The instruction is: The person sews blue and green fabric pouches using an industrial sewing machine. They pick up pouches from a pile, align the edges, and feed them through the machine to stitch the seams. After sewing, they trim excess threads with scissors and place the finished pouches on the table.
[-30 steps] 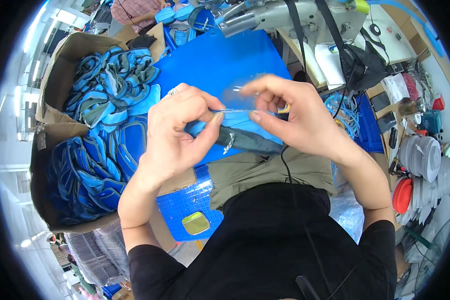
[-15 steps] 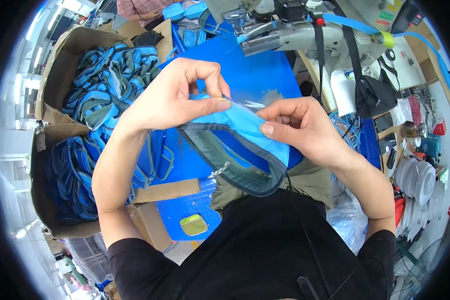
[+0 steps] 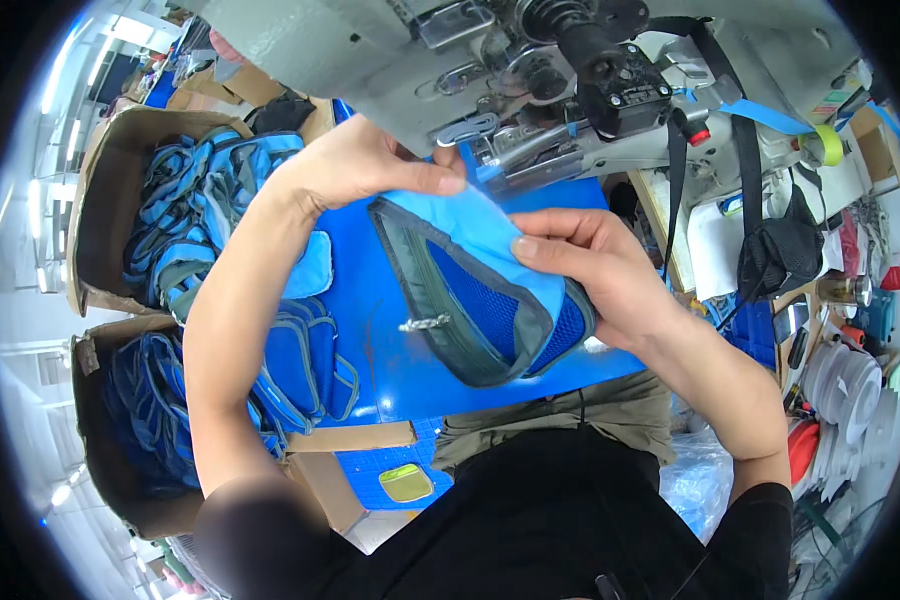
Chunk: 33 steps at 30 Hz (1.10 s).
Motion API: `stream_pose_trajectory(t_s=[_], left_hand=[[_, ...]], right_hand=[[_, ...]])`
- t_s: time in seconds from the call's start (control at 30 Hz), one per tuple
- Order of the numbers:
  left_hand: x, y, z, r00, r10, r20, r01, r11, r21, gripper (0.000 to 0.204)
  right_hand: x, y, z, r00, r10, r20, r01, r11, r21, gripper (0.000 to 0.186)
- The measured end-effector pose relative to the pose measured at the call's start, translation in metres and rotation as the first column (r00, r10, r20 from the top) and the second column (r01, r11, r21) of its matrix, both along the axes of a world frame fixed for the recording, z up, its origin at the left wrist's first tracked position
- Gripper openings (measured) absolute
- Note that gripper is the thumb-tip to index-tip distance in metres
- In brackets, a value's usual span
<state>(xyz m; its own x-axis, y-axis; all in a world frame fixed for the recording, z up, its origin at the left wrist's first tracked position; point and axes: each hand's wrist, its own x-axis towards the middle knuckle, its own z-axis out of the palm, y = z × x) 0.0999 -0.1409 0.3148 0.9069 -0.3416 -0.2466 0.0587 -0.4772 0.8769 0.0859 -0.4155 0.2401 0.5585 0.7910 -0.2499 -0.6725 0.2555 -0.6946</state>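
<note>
Between my hands is a half-sewn fabric pouch (image 3: 425,268) with a light blue panel, dark blue mesh, grey binding and a grey zipper strip with a speckled cord pull. My left hand (image 3: 385,165) pinches the upper left end of the light blue panel, its fingertips partly hidden near the sewing machine (image 3: 580,150). The panel's right edge is gripped between the thumb and fingers of my right hand (image 3: 605,265). The pouch hangs tilted over the blue tabletop (image 3: 390,375), just in front of the machine's needle area.
On the left stand two cardboard boxes (image 3: 90,215) heaped with blue and grey pouch pieces. More dark blue pieces (image 3: 305,350) lie at the table's left edge. A black bag (image 3: 785,250) hangs on the right, near stacked white reels (image 3: 840,375). A yellow-green piece (image 3: 407,483) lies below the table.
Both hands have carried the pouch closer to the sewing machine, which now looks larger in view. The pouch has turned, its zipper side hanging steeper. Both hands keep their pinch.
</note>
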Motion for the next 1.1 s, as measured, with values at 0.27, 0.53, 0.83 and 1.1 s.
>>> stream_pose_trajectory(t_s=[0.27,0.53,0.83,1.1], left_hand=[[0.011,0.011,-0.006,0.999,0.043,0.025,-0.042,0.999,-0.007,0.045],[0.014,0.014,-0.011,0.998,0.042,0.038,-0.04,0.997,-0.062,0.043],[0.029,0.012,-0.015,0.981,-0.008,0.193,-0.019,0.99,0.137,0.049],[0.052,0.048,-0.016,0.994,0.088,0.067,-0.076,0.984,-0.161,0.048]], right_hand=[[0.008,0.009,0.004,0.997,-0.041,-0.06,0.043,0.999,0.028,0.032],[0.007,0.013,0.005,0.995,-0.077,-0.069,0.077,0.997,-0.001,0.031],[0.007,0.02,-0.003,0.979,-0.172,-0.107,0.177,0.984,0.037,0.029],[-0.004,0.037,-0.007,0.943,-0.314,-0.112,0.322,0.945,0.064,0.026]])
